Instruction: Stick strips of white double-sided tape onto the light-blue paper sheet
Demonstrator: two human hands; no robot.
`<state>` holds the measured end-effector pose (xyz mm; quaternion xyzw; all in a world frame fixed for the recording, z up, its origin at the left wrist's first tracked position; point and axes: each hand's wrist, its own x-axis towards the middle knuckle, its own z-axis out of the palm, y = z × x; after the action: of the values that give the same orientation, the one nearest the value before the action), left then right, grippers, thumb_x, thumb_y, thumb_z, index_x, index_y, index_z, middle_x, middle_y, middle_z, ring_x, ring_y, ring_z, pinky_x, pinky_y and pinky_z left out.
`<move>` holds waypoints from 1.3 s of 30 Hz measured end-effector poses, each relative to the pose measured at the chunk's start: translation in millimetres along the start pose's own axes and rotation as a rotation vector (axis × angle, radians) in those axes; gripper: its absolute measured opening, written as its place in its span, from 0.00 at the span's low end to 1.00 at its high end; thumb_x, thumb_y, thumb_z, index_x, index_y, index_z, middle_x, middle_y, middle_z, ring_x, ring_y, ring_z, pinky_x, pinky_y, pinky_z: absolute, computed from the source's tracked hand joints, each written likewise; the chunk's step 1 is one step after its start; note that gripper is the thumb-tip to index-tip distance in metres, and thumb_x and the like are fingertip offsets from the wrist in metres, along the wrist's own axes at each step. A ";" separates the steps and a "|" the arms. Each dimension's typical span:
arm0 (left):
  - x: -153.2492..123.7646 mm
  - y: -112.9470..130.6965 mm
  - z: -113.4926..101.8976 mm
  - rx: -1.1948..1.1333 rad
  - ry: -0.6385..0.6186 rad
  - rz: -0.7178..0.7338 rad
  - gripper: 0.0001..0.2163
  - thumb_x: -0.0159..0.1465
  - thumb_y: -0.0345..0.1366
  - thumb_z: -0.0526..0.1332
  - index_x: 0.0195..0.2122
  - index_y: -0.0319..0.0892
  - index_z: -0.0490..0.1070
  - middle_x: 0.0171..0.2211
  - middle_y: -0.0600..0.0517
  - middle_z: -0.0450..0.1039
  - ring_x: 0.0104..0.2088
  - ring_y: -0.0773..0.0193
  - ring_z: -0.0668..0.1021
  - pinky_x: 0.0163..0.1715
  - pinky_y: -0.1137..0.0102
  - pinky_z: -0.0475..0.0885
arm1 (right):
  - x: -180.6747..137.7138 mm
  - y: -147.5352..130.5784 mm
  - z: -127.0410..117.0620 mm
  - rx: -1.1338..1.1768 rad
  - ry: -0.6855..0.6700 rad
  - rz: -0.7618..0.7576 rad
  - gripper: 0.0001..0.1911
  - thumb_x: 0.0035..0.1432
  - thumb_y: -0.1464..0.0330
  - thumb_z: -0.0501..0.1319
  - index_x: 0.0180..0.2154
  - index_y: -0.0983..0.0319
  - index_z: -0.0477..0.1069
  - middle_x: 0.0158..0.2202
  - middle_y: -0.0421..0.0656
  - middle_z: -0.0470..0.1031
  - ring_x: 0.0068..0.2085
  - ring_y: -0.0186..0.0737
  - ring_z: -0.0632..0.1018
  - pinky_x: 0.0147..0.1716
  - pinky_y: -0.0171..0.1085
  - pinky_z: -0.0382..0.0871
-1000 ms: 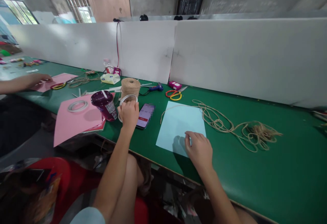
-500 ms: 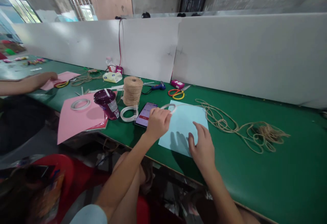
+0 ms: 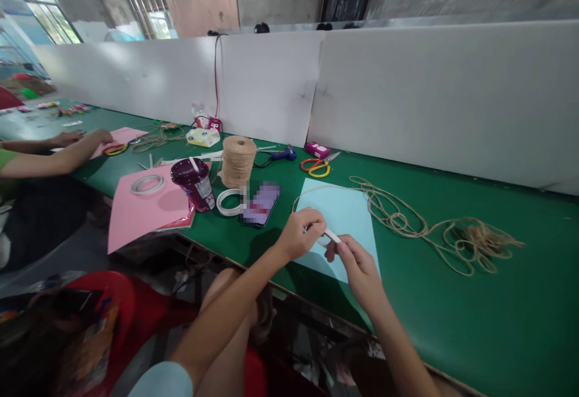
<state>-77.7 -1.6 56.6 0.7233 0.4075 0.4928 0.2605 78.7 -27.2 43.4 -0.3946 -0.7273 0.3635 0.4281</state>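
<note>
My left hand (image 3: 299,233) and my right hand (image 3: 355,259) meet over the near part of a light blue paper sheet (image 3: 344,211) on the green table (image 3: 452,300). Both hands are closed on a white tape roll (image 3: 329,236), of which only a short white piece shows between the fingers. A second white tape roll (image 3: 228,201) lies flat left of a phone (image 3: 261,204). Behind it stands a spool of brown twine (image 3: 238,161).
A purple cup (image 3: 194,183) and a third tape roll (image 3: 148,184) rest on pink paper (image 3: 145,210). Loose twine (image 3: 452,234) sprawls at right. Scissors (image 3: 316,166) and a glue gun (image 3: 280,154) lie near the white partition (image 3: 407,95). Another person's arm (image 3: 58,157) reaches in at left.
My left hand carried the tape roll from beside the twine spool rightward over the blue sheet. My right hand lifted off the sheet and closed on the roll too.
</note>
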 end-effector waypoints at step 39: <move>-6.1 -16.0 3.4 0.423 -0.208 0.256 0.09 0.62 0.35 0.52 0.38 0.39 0.70 0.33 0.49 0.64 0.35 0.64 0.70 0.37 0.71 0.69 | 7.5 35.6 -11.2 -0.774 0.108 -0.460 0.11 0.64 0.68 0.48 0.35 0.60 0.67 0.25 0.41 0.70 0.32 0.40 0.71 0.48 0.44 0.61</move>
<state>-81.0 1.8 39.7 0.8540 0.3778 0.3486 0.0795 95.8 -3.4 19.2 -0.3722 -0.8550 -0.0606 0.3560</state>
